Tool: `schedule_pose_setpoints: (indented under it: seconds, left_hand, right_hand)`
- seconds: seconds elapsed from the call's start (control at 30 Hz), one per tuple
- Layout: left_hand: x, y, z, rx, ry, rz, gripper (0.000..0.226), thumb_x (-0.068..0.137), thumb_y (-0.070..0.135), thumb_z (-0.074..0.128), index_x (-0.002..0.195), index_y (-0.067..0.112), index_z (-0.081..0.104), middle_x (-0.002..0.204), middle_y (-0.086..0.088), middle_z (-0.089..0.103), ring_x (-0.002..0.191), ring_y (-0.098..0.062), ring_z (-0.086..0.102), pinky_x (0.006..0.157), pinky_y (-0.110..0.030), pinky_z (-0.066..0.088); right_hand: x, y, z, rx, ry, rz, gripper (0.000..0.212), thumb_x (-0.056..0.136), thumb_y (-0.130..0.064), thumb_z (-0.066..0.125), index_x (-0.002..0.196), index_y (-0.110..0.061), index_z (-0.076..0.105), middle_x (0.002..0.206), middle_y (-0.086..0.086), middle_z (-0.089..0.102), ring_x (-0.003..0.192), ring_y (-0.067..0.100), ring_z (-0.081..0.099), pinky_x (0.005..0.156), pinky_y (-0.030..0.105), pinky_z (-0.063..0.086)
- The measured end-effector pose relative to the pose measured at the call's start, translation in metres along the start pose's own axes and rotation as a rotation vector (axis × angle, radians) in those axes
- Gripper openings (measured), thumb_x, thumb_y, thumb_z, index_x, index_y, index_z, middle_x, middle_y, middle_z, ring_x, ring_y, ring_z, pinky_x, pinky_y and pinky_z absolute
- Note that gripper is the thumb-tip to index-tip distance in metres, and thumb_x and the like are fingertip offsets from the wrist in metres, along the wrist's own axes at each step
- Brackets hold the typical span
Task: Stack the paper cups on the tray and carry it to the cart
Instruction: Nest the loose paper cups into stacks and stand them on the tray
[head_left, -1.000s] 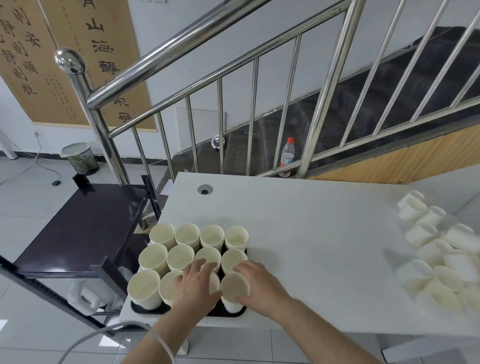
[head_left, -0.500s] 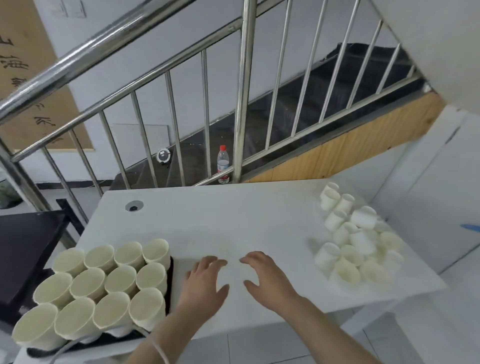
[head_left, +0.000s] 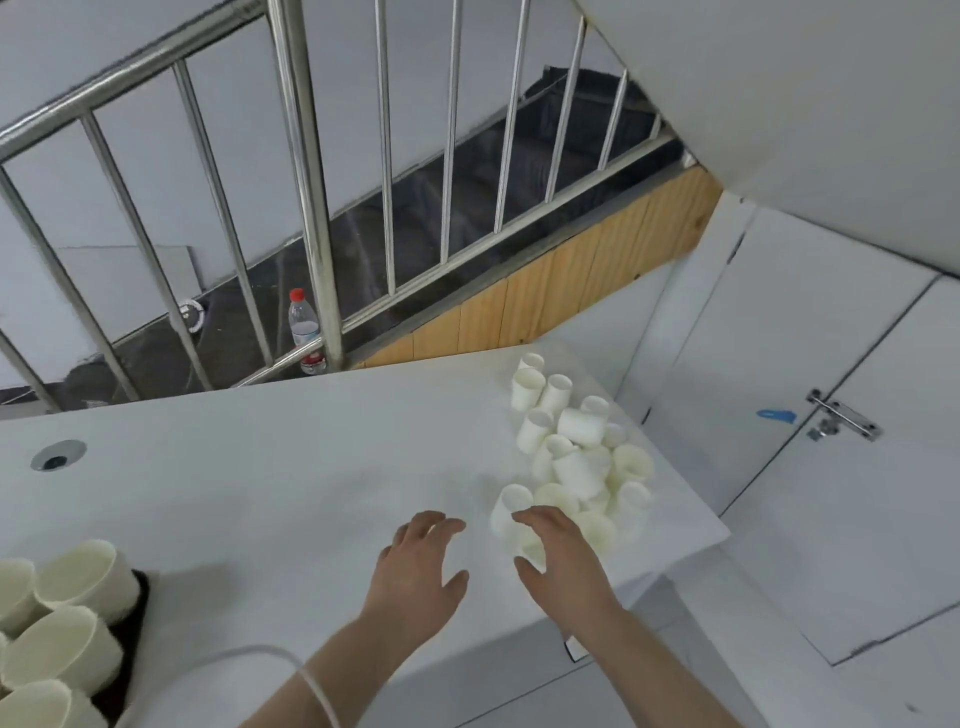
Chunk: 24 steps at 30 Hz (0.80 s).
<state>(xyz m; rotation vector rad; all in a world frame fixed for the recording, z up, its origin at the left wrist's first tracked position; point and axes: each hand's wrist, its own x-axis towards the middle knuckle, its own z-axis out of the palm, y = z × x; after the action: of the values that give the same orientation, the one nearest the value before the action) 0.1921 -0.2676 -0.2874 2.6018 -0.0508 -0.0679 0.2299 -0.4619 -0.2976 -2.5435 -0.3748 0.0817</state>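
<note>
Both hands spread, empty: right hand (head_left: 558, 558) over loose cups (head_left: 576, 457) at 3 o'clock, left hand (head_left: 421, 566) beside, likely to fetch more for tray (head_left: 136, 603).

Over the white tabletop (head_left: 270, 467) both hands reach forward, palms down with fingers spread and holding nothing. The left hand (head_left: 421, 566) hovers above bare surface; the right hand (head_left: 558, 556) is at the near edge of a loose pile of paper cups (head_left: 576, 457), its fingertips just beside a cup lying on its side (head_left: 511, 512). At the lower left corner a dark tray (head_left: 136, 618) carries upright cups (head_left: 67, 623) packed close together. A round grommet hole (head_left: 57, 455) sits near the tabletop's left side. Behind the tabletop stands a steel stair railing (head_left: 306, 182), with a clear bottle with a red cap (head_left: 304, 332) at its foot.
</note>
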Motion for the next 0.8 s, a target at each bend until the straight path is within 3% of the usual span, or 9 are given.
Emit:
schedule_pose_setpoints:
  seconds: [0.13, 0.3, 0.6, 0.8]
  left_hand:
    - [0.033, 0.013, 0.010, -0.013, 0.001, 0.019, 0.052, 0.090, 0.037, 0.052, 0.139, 0.034, 0.034, 0.144, 0.014, 0.030, 0.132, -0.009, 0.033, 0.105, -0.028, 0.036]
    - [0.084, 0.026, 0.026, -0.050, -0.009, 0.034, 0.052, 0.090, 0.036, 0.055, 0.138, 0.033, 0.037, 0.141, 0.014, 0.033, 0.129, -0.010, 0.037, 0.102, -0.026, 0.038]
    - [0.169, 0.037, 0.040, -0.094, -0.055, 0.071, 0.052, 0.089, 0.035, 0.055, 0.138, 0.032, 0.038, 0.140, 0.013, 0.034, 0.128, -0.011, 0.038, 0.102, -0.027, 0.037]
    - [0.198, 0.035, 0.041, -0.073, -0.062, 0.054, 0.052, 0.089, 0.035, 0.055, 0.138, 0.032, 0.038, 0.141, 0.013, 0.034, 0.126, -0.011, 0.040, 0.101, -0.027, 0.038]
  right_hand:
    - [0.019, 0.021, -0.011, -0.005, 0.005, 0.042, 0.052, 0.089, -0.020, 0.061, 0.138, -0.028, 0.045, 0.139, -0.015, 0.041, 0.128, 0.003, 0.042, 0.097, 0.009, 0.034]
    - [0.051, 0.047, -0.025, -0.021, 0.007, 0.075, 0.054, 0.089, -0.023, 0.061, 0.139, -0.029, 0.044, 0.140, -0.015, 0.041, 0.127, 0.004, 0.042, 0.098, 0.017, 0.040]
    - [0.132, 0.094, -0.066, -0.085, 0.071, 0.181, 0.062, 0.088, -0.027, 0.065, 0.144, -0.026, 0.038, 0.145, -0.008, 0.038, 0.133, 0.012, 0.036, 0.098, 0.020, 0.036]
    - [0.173, 0.122, -0.078, -0.079, 0.017, 0.325, 0.078, 0.085, -0.038, 0.067, 0.150, -0.025, 0.025, 0.150, 0.000, 0.029, 0.133, 0.022, 0.035, 0.104, 0.036, 0.040]
